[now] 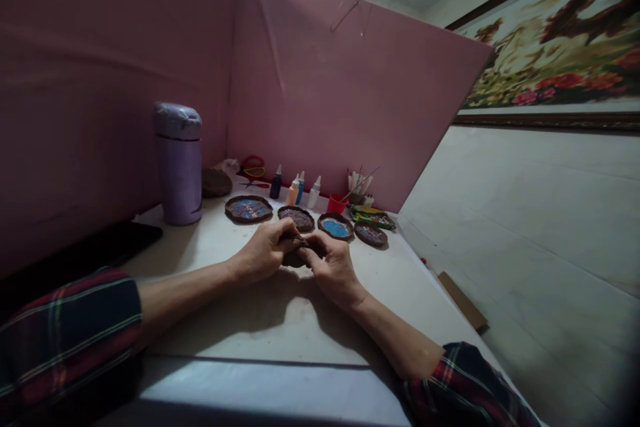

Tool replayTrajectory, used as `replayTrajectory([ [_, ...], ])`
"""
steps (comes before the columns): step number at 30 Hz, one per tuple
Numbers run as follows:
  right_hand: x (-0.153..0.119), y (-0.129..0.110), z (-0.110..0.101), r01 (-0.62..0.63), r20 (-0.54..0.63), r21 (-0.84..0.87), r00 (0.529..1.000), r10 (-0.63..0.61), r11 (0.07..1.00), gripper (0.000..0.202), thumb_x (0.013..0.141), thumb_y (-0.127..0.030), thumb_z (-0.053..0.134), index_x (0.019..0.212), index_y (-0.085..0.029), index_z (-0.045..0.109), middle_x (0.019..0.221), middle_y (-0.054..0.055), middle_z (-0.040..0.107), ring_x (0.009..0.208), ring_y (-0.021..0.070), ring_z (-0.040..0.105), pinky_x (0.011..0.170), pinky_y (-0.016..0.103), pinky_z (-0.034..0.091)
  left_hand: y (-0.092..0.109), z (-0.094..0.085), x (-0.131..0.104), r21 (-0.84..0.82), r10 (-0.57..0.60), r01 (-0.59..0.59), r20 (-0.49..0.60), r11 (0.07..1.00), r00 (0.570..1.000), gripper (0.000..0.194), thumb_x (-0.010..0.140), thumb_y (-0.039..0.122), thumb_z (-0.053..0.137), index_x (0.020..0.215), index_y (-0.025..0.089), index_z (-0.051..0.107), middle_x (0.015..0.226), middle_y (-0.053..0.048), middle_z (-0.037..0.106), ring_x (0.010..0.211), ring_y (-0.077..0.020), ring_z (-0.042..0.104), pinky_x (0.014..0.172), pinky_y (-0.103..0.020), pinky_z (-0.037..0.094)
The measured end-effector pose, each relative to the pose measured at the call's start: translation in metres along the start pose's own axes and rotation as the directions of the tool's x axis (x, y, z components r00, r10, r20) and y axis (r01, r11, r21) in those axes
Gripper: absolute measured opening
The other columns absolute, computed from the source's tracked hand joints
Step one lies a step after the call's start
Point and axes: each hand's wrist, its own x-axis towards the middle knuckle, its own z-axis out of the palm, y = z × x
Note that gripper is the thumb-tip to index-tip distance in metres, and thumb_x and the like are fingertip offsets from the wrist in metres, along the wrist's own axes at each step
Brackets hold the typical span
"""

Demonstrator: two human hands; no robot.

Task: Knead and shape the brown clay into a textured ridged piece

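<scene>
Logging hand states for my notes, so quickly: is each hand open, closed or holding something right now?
Left hand: closed, fingers pinching the dark brown piece.
Right hand: closed, thumb and fingers gripping the same piece.

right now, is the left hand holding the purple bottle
No, the left hand and right hand both hold the brown piece, while the purple bottle stands apart from them.

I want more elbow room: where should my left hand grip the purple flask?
Best around the purple flask at mid-body, coming from its near right side: it stands upright, the body looks like a plain cylinder, and the pink panel rises to its left. I'd avoid the lid, which might loosen. Your left hand now holds the brown clay-like piece.
</scene>
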Motion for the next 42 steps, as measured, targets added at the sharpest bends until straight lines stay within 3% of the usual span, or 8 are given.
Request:
replayTrajectory([
  [6,0.004,0.004,0.001,-0.029,-0.024,-0.013,0.999,0.029,1.000,0.012,0.083,-0.024,0.055,0.089,-0.019,0.063,0.081,0.003,0.067,0.074,0.0162,0.063,0.068,0.028,0.050,-0.003,-0.002,0.004,-0.199,-0.087,0.097,0.059,0.975,0.994,0.022,0.078,0.034,0.057,0.081,0.013,0.058,0.065,0.000,0.056,0.059,-0.0121,0.054,0.055,-0.024,0.044],
  [12,0.008,0.010,-0.002,-0.161,-0.116,0.136,0.977,0.177,0.978,0.018,0.082,-0.035,0.056,0.085,-0.017,0.060,0.069,0.001,0.063,0.057,0.0128,0.057,0.049,0.023,0.047,-0.008,-0.002,0.007,-0.385,-0.129,0.170,0.132,0.907,0.983,0.042,0.075,0.036,0.063,0.110,0.015,0.054,0.084,-0.004,0.064,0.073,-0.0154,0.062,0.065,-0.028,0.049],
  [16,0.009,0.012,-0.002,-0.192,-0.097,0.248,0.970,0.221,0.950,0.023,0.080,-0.040,0.058,0.083,-0.017,0.057,0.064,0.000,0.060,0.052,0.0122,0.055,0.046,0.023,0.046,-0.011,0.000,0.006,-0.494,-0.143,0.188,0.127,0.849,0.981,0.038,0.063,0.023,0.074,0.094,0.013,0.055,0.090,-0.005,0.064,0.083,-0.0167,0.063,0.076,-0.031,0.049],
  [22,0.010,0.013,-0.003,-0.145,-0.146,0.041,0.978,0.150,0.989,0.027,0.074,-0.040,0.065,0.089,-0.018,0.061,0.080,0.004,0.067,0.071,0.0167,0.061,0.059,0.026,0.048,-0.010,-0.003,0.006,-0.459,-0.123,0.171,0.133,0.872,0.983,0.035,0.065,0.016,0.069,0.097,0.012,0.057,0.094,-0.006,0.065,0.084,-0.0161,0.062,0.075,-0.028,0.048],
  [26,0.011,0.008,-0.003,-0.120,-0.095,0.064,0.988,0.125,0.991,0.027,0.072,-0.034,0.068,0.094,-0.018,0.061,0.086,0.004,0.068,0.077,0.0166,0.062,0.067,0.027,0.048,-0.009,-0.004,0.006,-0.310,-0.068,0.109,0.140,0.945,0.988,0.041,0.070,0.019,0.063,0.110,0.013,0.056,0.094,-0.006,0.065,0.081,-0.0164,0.061,0.069,-0.027,0.047],
  [29,0.011,0.006,-0.003,-0.109,-0.058,0.086,0.992,0.114,0.990,0.024,0.070,-0.031,0.069,0.089,-0.018,0.063,0.084,0.003,0.069,0.077,0.0160,0.062,0.070,0.027,0.048,-0.009,-0.003,0.006,-0.232,-0.027,0.053,0.114,0.971,0.993,0.038,0.070,0.022,0.064,0.106,0.013,0.055,0.088,-0.004,0.063,0.079,-0.0154,0.060,0.068,-0.027,0.046],
  [33,0.011,0.010,-0.002,-0.142,-0.026,0.162,0.989,0.148,0.977,0.021,0.071,-0.030,0.068,0.089,-0.018,0.065,0.084,0.003,0.069,0.078,0.0167,0.063,0.072,0.028,0.050,-0.008,-0.003,0.005,-0.263,-0.018,0.049,0.120,0.964,0.993,0.027,0.070,0.027,0.065,0.089,0.013,0.052,0.086,-0.004,0.061,0.079,-0.0154,0.059,0.070,-0.028,0.046],
  [42,0.009,0.006,-0.004,-0.160,-0.071,0.119,0.983,0.169,0.980,0.020,0.075,-0.034,0.065,0.084,-0.016,0.068,0.078,0.005,0.070,0.071,0.0175,0.064,0.068,0.029,0.052,-0.001,-0.005,0.004,-0.329,-0.023,0.079,0.173,0.941,0.985,0.026,0.067,0.020,0.064,0.089,0.013,0.053,0.082,-0.002,0.061,0.078,-0.0152,0.059,0.073,-0.030,0.046],
])
